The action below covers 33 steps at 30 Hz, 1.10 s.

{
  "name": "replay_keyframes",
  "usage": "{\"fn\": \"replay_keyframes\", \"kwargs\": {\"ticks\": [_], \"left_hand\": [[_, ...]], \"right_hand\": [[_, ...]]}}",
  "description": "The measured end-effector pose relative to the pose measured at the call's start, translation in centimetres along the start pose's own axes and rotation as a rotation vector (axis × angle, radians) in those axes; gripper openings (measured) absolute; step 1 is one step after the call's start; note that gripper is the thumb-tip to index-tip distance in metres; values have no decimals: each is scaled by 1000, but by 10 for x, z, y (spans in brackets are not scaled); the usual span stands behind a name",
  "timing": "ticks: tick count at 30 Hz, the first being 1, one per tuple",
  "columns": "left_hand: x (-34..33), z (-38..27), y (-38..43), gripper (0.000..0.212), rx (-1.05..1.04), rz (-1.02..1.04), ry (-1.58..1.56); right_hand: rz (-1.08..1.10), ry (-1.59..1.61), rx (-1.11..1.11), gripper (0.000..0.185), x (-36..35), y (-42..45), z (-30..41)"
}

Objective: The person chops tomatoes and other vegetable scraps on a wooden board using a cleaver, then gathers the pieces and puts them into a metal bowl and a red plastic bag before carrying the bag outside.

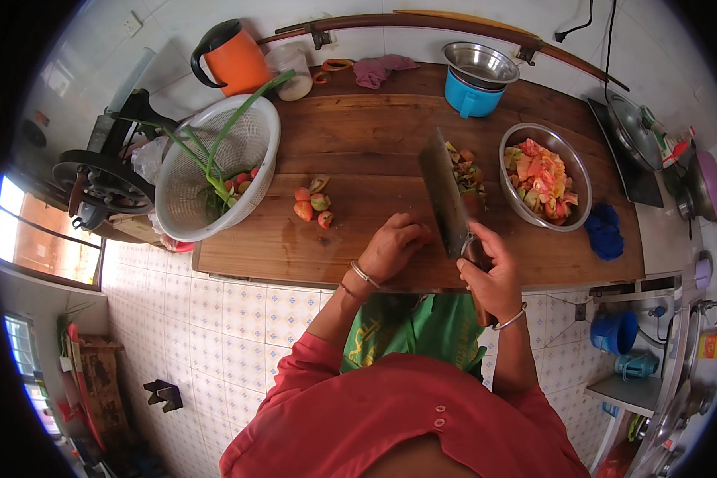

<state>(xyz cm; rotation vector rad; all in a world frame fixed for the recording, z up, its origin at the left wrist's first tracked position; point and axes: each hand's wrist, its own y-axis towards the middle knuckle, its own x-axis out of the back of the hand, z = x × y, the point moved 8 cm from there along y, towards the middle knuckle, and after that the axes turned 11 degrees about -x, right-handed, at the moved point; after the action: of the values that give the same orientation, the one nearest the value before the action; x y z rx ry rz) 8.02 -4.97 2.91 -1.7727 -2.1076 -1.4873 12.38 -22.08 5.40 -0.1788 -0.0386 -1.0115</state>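
My right hand (pixel 491 272) grips the wooden handle of a cleaver (pixel 439 185), its broad blade raised at a tilt over the wooden table (pixel 370 143). Left of the blade, my left hand (pixel 397 245) rests low at the table with curled fingers; whether anything is under them is hidden. Beyond the blade lies a pile of chopped scraps (pixel 471 179), partly covered by it. A steel bowl (pixel 584 203) to the right holds cut tomato pieces (pixel 541 176). Several small tomatoes (pixel 303 209), some greenish, sit together on the table to the left.
A white plastic colander (pixel 176 179) holds green onions (pixel 215 149) and tomatoes. Behind stand an orange kettle (pixel 239 57), a plastic jar (pixel 293 71), a pink cloth (pixel 373 71) and a blue pot (pixel 469 98) topped by a steel basin (pixel 481 60). A blue cloth (pixel 604 233) lies at right.
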Motion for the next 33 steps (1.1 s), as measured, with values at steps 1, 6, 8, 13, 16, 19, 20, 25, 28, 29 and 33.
{"fn": "replay_keyframes", "kwargs": {"ticks": [1, 6, 8, 13, 16, 19, 20, 25, 28, 29, 33], "left_hand": [[-4, 0, -1, 16, 8, 45, -44], [1, -4, 2, 15, 0, 37, -126], [1, -2, -1, 15, 1, 26, -128], [-1, -2, -1, 10, -4, 60, -94], [2, -4, 0, 8, -12, 30, -117], [1, -4, -1, 10, 0, 106, -98], [1, -3, -1, 10, 4, 106, -100], [4, -4, 0, 9, 19, 79, -89], [4, -5, -2, 9, 9, 67, -118], [4, -5, -1, 9, 9, 64, -116], [3, -4, -3, 10, -1, 61, -108]], "right_hand": [[-1, -1, -2, 54, 0, 0, 0], [-9, -137, 63, 52, -9, 0, 19], [0, -183, 64, 52, -11, -1, 28], [-6, -351, 167, 53, -21, 4, 32], [35, -369, 87, 53, -25, 9, 26], [29, -317, 68, 53, -22, 8, 22], [24, -288, 96, 53, -22, 6, 27], [36, -370, 141, 54, -30, 8, 37], [26, -426, 103, 53, -34, 14, 30], [32, -397, 72, 53, -33, 15, 29], [28, -392, 94, 52, -36, 15, 31]]}}
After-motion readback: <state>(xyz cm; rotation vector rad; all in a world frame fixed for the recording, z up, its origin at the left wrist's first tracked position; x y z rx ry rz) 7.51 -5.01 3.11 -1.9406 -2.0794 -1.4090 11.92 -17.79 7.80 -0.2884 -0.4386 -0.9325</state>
